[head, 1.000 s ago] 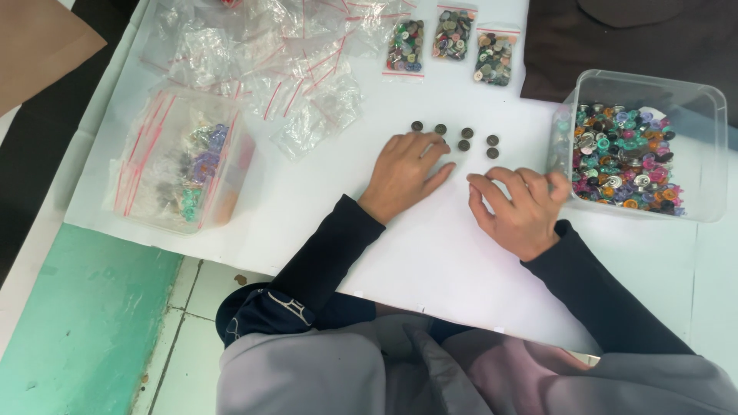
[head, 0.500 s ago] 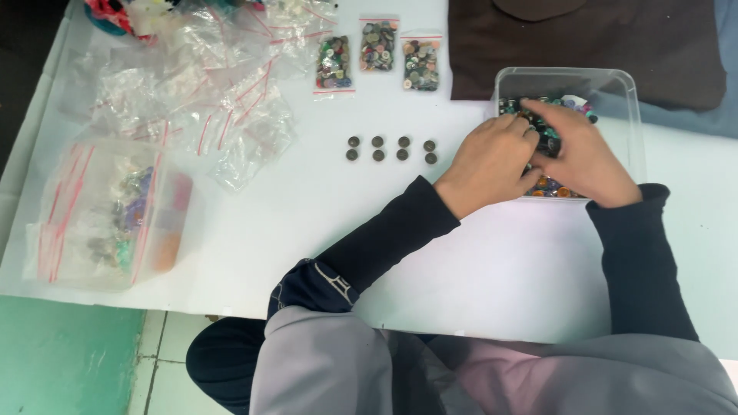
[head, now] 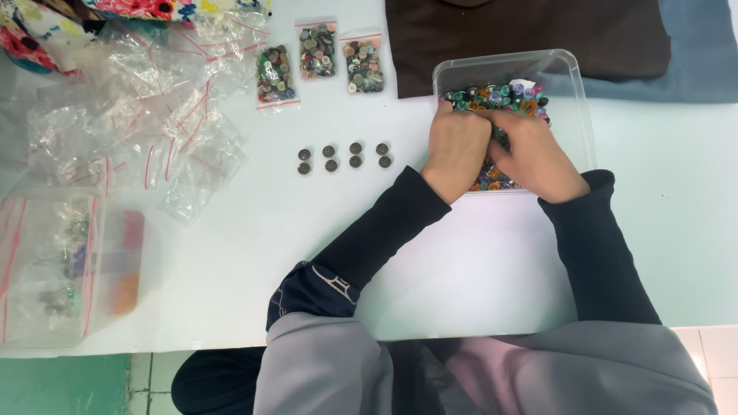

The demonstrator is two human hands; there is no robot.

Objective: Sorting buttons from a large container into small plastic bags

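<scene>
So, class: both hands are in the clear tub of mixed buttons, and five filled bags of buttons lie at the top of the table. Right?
Not quite. The head view shows three filled bags, not five. Both the left hand and right hand are in the clear tub of mixed buttons.

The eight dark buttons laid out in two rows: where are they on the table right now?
In the head view, the dark buttons lie mid-table, left of the left hand and below three filled button bags.

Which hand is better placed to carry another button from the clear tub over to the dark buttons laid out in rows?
Probably the left hand. Both hands are in the clear tub of mixed buttons, but the left one lies on the side nearer the dark button rows; the right hand would have to cross over it.
</scene>
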